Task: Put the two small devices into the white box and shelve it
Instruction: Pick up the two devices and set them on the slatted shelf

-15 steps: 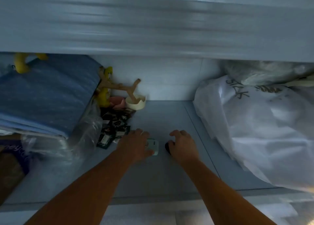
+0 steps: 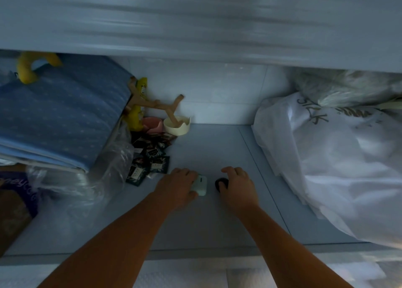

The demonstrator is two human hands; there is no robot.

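Home storage shelf (image 2: 206, 233), folded bedding (image 2: 61, 118), toys (image 2: 28, 68)

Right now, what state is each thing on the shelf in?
left hand, fingers curled round the pale device
pale device, on the shelf, gripped
right hand, fingers curled on the dark device
dark device, on the shelf, gripped
white bag, slumped at the right
sachets, scattered loose

Pale shelf (image 2: 206, 148), dimly lit. Mid-front: pale device (image 2: 202, 184) and black device (image 2: 220, 181) side by side, slightly apart. To their left: scattered dark sachets (image 2: 152, 161). At back wall: cream cup (image 2: 177, 125) just beside pink dish (image 2: 153, 123). Far left: clear plastic bag (image 2: 104, 172). Right: large white bag (image 2: 337, 168).
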